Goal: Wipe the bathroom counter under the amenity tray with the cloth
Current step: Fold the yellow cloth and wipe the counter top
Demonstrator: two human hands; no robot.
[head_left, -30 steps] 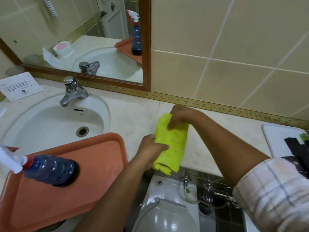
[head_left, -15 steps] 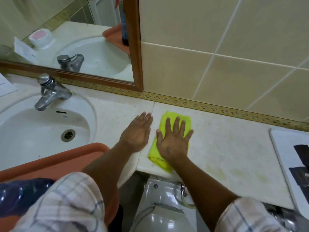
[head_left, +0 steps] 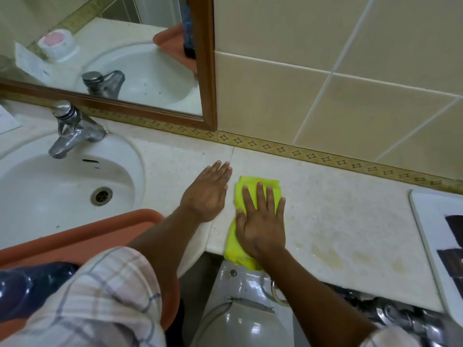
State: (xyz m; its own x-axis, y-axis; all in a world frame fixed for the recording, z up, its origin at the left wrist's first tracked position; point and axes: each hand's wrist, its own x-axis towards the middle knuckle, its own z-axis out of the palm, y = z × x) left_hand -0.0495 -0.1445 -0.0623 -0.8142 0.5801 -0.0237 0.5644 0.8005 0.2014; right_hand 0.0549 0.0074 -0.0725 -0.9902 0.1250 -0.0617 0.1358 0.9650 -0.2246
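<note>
Right of the sink (head_left: 62, 186), your right hand (head_left: 261, 226) presses flat on the yellow cloth (head_left: 246, 186) on the worktop (head_left: 350, 216); your left hand (head_left: 208, 194) rests flat, empty. The cloth's overhanging near end could slip off the edge.

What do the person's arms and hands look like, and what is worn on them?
Both hands, left hand and right hand, are bare: no gloves, and no rings or watch that I can see. Both forearms are uncovered. The sleeves are light checked fabric with grey and pale brown lines, pushed up near the elbows.
</note>
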